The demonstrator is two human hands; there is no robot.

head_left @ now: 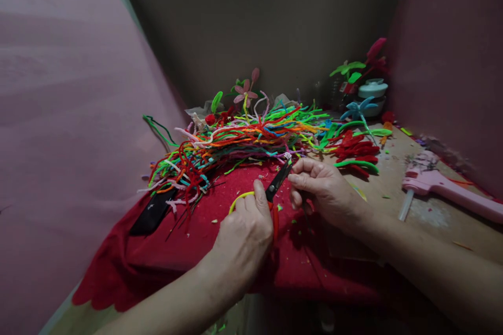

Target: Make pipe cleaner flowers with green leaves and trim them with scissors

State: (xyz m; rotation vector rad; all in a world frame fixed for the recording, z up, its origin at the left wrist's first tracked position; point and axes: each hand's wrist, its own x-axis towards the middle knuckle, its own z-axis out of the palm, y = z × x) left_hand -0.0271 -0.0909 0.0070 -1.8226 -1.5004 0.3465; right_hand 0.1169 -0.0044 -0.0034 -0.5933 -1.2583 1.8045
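My left hand (247, 225) is wrapped round the yellow and red handles of a pair of scissors (277, 183), whose dark blades point up and to the right. Beside the blades, the fingers of my right hand (318, 186) are pinched together on a thin stem, which hangs down below them. A small white tuft (288, 156) shows at the tips of the blades, close to my right fingertips. Just beyond both hands lies a big heap of colourful pipe cleaners (243, 138).
A red cloth (157, 261) covers the table. A black phone-like object (153, 213) lies at the left, a pink glue gun (436, 183) at the right. Red petals (353, 149), a blue flower (359, 108) and a lidded jar (372, 95) stand or lie at the back right.
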